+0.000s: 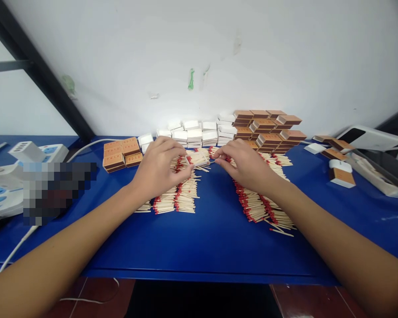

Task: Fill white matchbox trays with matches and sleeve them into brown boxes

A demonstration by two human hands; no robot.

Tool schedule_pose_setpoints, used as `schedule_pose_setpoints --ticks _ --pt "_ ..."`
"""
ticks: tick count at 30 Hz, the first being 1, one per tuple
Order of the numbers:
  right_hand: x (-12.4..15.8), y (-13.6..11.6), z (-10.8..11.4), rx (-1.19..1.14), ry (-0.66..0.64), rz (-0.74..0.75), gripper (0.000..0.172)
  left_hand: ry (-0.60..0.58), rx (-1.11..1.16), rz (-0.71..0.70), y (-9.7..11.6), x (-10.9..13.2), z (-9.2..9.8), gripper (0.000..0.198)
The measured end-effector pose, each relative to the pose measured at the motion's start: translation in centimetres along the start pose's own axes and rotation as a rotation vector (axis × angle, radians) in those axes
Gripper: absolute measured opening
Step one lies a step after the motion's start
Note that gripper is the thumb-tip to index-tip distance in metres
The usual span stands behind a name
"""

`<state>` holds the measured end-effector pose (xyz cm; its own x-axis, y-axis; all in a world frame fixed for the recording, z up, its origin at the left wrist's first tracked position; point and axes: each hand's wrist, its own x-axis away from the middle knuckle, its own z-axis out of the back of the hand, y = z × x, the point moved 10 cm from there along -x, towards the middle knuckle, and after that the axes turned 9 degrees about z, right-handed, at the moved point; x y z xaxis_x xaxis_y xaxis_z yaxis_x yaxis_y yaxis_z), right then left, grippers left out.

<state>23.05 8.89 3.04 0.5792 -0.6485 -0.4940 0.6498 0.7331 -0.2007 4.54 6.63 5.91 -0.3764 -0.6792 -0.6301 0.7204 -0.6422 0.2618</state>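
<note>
Many red-headed matches (185, 203) lie on a blue table (215, 247) in 2 groups, with a bare strip between them. Over the left group, the left hand (161, 164) grasps a small white tray (199, 160) between thumb and fingers – matches lie inside it. The right hand (243, 162) is just beside the tray, above the right group, its thumb and fingers bent close together; I cannot tell whether they pinch a match. Behind the hands, white trays (194, 134) are stacked near the wall (119, 66), with orange-brown boxes (268, 138) piled to their right – and more matchboxes (114, 155) stand left.
</note>
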Motion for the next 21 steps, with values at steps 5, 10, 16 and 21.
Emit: schedule_pose_setpoints --ticks 5,10,16,21 --pt "0.1 2.1 -2.5 0.137 -0.136 -0.014 0.017 0.061 -0.035 0.047 -0.8 -0.3 0.7 0.018" --pt "-0.4 2.6 -3.1 0.178 -0.172 -0.003 0.020 0.051 -0.030 0.053 -0.8 -0.2 0.5 0.018" --pt "-0.4 1.4 -2.5 0.167 -0.145 0.002 0.019 0.061 -0.033 0.053 -0.8 -0.2 0.6 0.017" --pt "-0.6 -0.9 -2.6 0.065 -0.096 -0.031 0.018 0.059 -0.025 0.059 -0.9 -0.2 0.7 0.019"
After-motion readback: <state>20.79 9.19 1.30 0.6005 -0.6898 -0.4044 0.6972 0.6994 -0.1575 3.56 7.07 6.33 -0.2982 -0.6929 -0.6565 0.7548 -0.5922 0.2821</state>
